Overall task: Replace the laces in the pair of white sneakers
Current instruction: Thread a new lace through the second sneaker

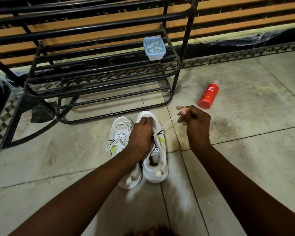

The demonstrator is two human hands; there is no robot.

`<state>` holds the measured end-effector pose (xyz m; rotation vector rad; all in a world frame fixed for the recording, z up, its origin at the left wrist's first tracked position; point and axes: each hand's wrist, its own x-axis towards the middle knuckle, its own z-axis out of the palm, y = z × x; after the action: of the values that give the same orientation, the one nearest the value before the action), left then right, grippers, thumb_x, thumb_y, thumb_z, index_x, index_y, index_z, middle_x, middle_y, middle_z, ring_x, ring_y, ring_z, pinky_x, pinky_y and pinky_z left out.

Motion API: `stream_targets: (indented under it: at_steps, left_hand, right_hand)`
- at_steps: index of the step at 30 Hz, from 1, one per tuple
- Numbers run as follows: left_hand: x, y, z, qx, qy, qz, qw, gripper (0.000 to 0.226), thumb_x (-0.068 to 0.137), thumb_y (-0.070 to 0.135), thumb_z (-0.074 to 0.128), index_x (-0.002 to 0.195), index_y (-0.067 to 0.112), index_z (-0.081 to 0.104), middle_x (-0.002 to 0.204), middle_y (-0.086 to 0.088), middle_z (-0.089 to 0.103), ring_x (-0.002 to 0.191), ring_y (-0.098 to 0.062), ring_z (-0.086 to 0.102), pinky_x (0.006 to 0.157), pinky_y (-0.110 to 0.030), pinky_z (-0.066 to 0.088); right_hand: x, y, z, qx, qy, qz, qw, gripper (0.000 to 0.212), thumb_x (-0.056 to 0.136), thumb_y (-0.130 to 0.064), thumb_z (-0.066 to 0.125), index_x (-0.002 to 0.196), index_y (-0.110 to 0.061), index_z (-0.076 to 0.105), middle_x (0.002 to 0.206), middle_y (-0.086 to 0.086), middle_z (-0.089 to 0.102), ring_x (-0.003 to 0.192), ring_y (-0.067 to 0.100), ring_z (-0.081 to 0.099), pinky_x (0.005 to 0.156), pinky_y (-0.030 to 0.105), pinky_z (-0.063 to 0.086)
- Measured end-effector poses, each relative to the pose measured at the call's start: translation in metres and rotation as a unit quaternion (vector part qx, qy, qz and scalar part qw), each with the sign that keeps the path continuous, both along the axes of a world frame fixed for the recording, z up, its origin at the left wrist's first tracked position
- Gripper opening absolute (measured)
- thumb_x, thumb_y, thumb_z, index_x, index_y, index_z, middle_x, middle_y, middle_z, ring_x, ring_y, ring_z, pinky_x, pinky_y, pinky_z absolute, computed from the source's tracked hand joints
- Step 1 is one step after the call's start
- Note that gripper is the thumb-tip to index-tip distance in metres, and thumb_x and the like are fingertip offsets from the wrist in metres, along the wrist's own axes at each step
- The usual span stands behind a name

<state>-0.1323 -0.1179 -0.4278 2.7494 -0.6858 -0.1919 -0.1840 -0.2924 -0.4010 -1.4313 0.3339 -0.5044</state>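
Two white sneakers with yellow-green marks stand side by side on the tiled floor. The left sneaker is laced with a loose white lace. My left hand lies over the front of the right sneaker, fingers curled on its upper near the toe and covering the eyelets. My right hand is lifted to the right of that shoe and pinches a white lace, which runs taut and blurred from the fingers down to the shoe's eyelets.
A black metal shoe rack stands just behind the sneakers; a small blue-lidded plastic box sits on its shelf. A red foam body wash bottle lies on the floor at the right. A dark rag lies under the rack's left side.
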Motion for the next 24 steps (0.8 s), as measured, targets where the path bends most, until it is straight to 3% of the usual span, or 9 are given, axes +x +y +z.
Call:
stream_targets:
  at_steps: [2, 3, 5, 6, 8, 9, 15, 20, 24]
  left_hand:
    - [0.001, 0.000, -0.001, -0.005, 0.005, 0.001, 1.000, 0.056, 0.072, 0.001, 0.072, 0.125, 0.004, 0.055, 0.126, -0.014, 0.056, 0.106, -0.039, 0.059, 0.090, -0.048, 0.048]
    - [0.001, 0.000, -0.001, -0.009, 0.007, 0.002, 1.000, 0.050, 0.072, 0.001, 0.072, 0.120, 0.004, 0.057, 0.125, -0.014, 0.056, 0.105, -0.039, 0.060, 0.089, -0.048, 0.049]
    - [0.001, 0.001, 0.000, -0.021, 0.011, 0.006, 1.000, 0.040, 0.074, 0.000, 0.071, 0.113, 0.003, 0.060, 0.121, -0.015, 0.057, 0.102, -0.040, 0.061, 0.088, -0.048, 0.050]
    - [0.001, 0.001, 0.000, -0.025, 0.010, 0.008, 1.000, 0.036, 0.075, 0.000, 0.070, 0.110, 0.002, 0.061, 0.120, -0.015, 0.057, 0.101, -0.040, 0.061, 0.088, -0.048, 0.050]
    - [0.001, 0.001, 0.000, -0.028, 0.010, 0.010, 1.000, 0.031, 0.078, -0.002, 0.070, 0.108, 0.000, 0.062, 0.120, -0.016, 0.058, 0.102, -0.039, 0.062, 0.089, -0.047, 0.051]
    - [0.001, 0.001, 0.000, -0.030, 0.010, 0.011, 0.999, 0.030, 0.078, -0.002, 0.069, 0.108, 0.000, 0.062, 0.120, -0.016, 0.058, 0.102, -0.038, 0.062, 0.089, -0.047, 0.051]
    - [0.001, 0.001, 0.002, -0.039, 0.012, 0.006, 0.999, 0.026, 0.079, -0.006, 0.062, 0.105, -0.002, 0.061, 0.118, -0.017, 0.058, 0.102, -0.038, 0.061, 0.090, -0.047, 0.050]
    - [0.001, 0.001, 0.002, -0.048, 0.012, 0.006, 0.999, 0.024, 0.078, -0.007, 0.059, 0.101, -0.001, 0.062, 0.115, -0.017, 0.059, 0.101, -0.038, 0.061, 0.089, -0.047, 0.049]
    - [0.001, 0.003, 0.001, -0.062, 0.012, 0.001, 0.998, 0.024, 0.078, -0.002, 0.061, 0.102, -0.002, 0.062, 0.114, -0.017, 0.060, 0.102, -0.036, 0.061, 0.092, -0.043, 0.049]
  right_hand:
    - [0.003, 0.006, 0.002, 0.198, 0.030, 0.063, 0.978, 0.025, 0.091, 0.009, 0.049, 0.072, -0.005, 0.054, 0.064, 0.010, 0.052, 0.065, 0.026, 0.061, 0.059, 0.031, 0.048]
    - [0.000, 0.004, -0.001, 0.145, 0.051, 0.083, 0.985, 0.027, 0.092, 0.011, 0.046, 0.071, -0.006, 0.051, 0.063, 0.008, 0.047, 0.058, 0.022, 0.053, 0.056, 0.031, 0.043]
    - [-0.007, -0.008, -0.009, -0.205, 0.055, 0.146, 0.966, 0.023, 0.092, 0.010, 0.049, 0.076, -0.006, 0.052, 0.071, 0.007, 0.047, 0.059, 0.022, 0.047, 0.056, 0.034, 0.039]
    - [-0.010, -0.011, -0.011, -0.387, 0.058, 0.204, 0.897, 0.015, 0.092, 0.006, 0.053, 0.082, -0.005, 0.056, 0.080, 0.009, 0.051, 0.065, 0.026, 0.052, 0.060, 0.038, 0.043]
    - [-0.013, -0.014, -0.015, -0.559, 0.114, 0.299, 0.765, 0.008, 0.094, -0.010, 0.059, 0.100, -0.006, 0.062, 0.095, 0.011, 0.057, 0.083, 0.031, 0.059, 0.073, 0.043, 0.049]
    - [-0.014, -0.013, -0.014, -0.576, 0.130, 0.320, 0.741, 0.015, 0.093, -0.014, 0.061, 0.107, -0.009, 0.065, 0.099, 0.011, 0.061, 0.089, 0.030, 0.061, 0.077, 0.041, 0.050]
    - [-0.008, -0.006, 0.019, -0.586, 0.068, 0.199, 0.783, 0.013, 0.091, -0.011, 0.061, 0.080, -0.008, 0.067, 0.078, 0.004, 0.062, 0.084, 0.025, 0.050, 0.067, 0.040, 0.046]
    - [-0.010, 0.002, 0.036, -0.648, 0.046, 0.173, 0.740, 0.013, 0.089, -0.018, 0.061, 0.081, -0.012, 0.069, 0.077, -0.001, 0.062, 0.087, 0.024, 0.047, 0.066, 0.033, 0.039]
    - [-0.013, -0.002, 0.034, -0.645, 0.060, 0.137, 0.749, 0.013, 0.089, -0.018, 0.063, 0.080, -0.013, 0.070, 0.075, -0.002, 0.062, 0.089, 0.026, 0.051, 0.070, 0.035, 0.037]
